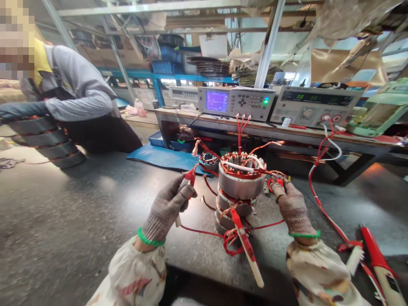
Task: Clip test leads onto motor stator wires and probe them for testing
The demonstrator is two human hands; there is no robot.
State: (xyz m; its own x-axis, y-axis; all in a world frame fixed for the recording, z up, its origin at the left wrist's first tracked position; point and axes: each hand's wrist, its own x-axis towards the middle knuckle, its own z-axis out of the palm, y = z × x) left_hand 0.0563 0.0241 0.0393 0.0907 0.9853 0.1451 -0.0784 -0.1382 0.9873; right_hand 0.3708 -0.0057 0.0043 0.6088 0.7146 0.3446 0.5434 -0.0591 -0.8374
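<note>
We've got our gloved L hand (168, 208) pinching a red alligator clip (191, 176) just left of the stacked grey steel stators w/ copper windings (241, 187) on the dark tabletop (79, 221), R hand (291, 206) closed on a second red clip (276, 182) at the stack's right rim, so a slipped clip could prob. bridge bare leads or tug the stack over.

The person's left hand (168, 207) and right hand (292, 207) each wear a grey-brown knitted glove (161, 214), speckled and somewhat grimy, ending at the wrist in a bright green rolled band (149, 240). Above the bands come loose cream sleeves (135, 274) of thin cloth, gathered at the wrist and printed with scattered red, blue and yellow shapes.
</note>
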